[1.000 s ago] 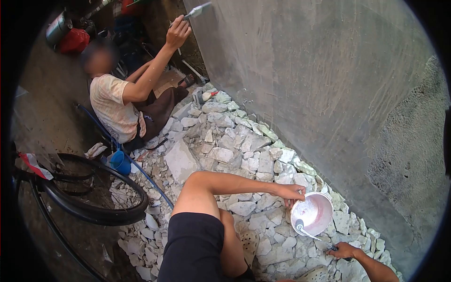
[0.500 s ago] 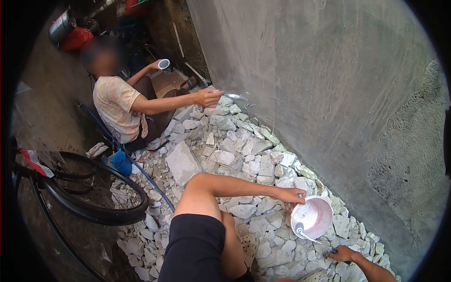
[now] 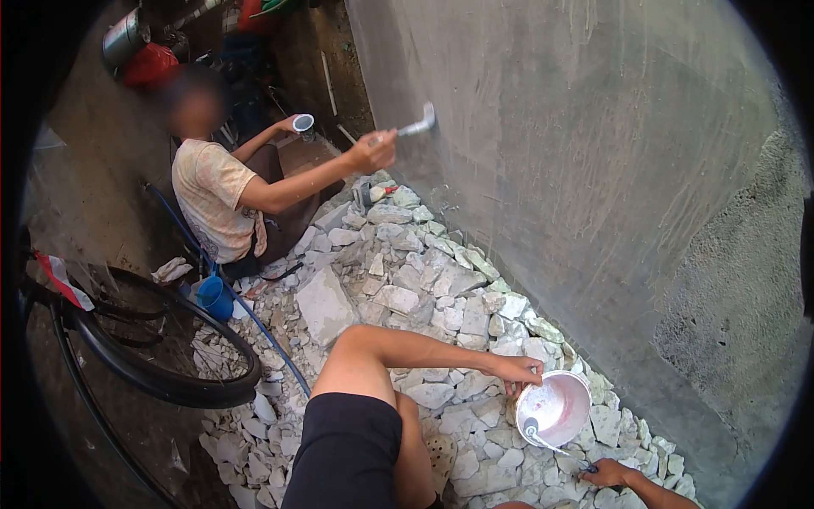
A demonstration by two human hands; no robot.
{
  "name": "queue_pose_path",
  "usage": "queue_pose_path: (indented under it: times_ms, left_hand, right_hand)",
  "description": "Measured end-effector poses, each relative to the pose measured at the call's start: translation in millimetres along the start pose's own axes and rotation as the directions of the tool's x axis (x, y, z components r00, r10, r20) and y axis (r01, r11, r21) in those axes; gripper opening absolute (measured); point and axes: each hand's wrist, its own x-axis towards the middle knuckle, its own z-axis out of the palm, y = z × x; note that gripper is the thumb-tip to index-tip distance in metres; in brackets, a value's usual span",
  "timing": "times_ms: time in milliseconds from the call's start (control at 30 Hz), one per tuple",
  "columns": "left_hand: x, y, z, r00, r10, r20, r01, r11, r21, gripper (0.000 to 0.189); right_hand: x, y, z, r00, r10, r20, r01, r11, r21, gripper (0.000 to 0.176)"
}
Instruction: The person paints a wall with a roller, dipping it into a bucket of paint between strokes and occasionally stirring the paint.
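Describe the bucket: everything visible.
The bucket is round, open-topped and pale pinkish-white, apparently plastic. Its inside shows whitish smears and pinkish patches; any contents are unclear. Its mouth faces the camera, and it sits over broken stones near the grey wall. The left hand is at its rim, seemingly gripping it. A paint roller's head is inside, its rod crossing the rim towards the right hand.
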Motion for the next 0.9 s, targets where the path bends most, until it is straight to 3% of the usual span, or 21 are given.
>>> queue_pose_path:
  times_ms: [100, 900]
  left_hand:
    - [3, -2, -1, 1.000, 0.006, -0.001, -0.006, 1.000, -0.004, 0.035]
    - [4, -5, 1, 1.000, 0.007, -0.025, -0.006, 1.000, 0.003, 0.034]
  right_hand:
    - [-8, -8, -5, 0.999, -0.007, 0.036, 0.007, 1.000, -0.012, 0.065]
    - [-4, -5, -2, 0.999, 0.029, 0.023, -0.029, 1.000, -0.008, 0.057]
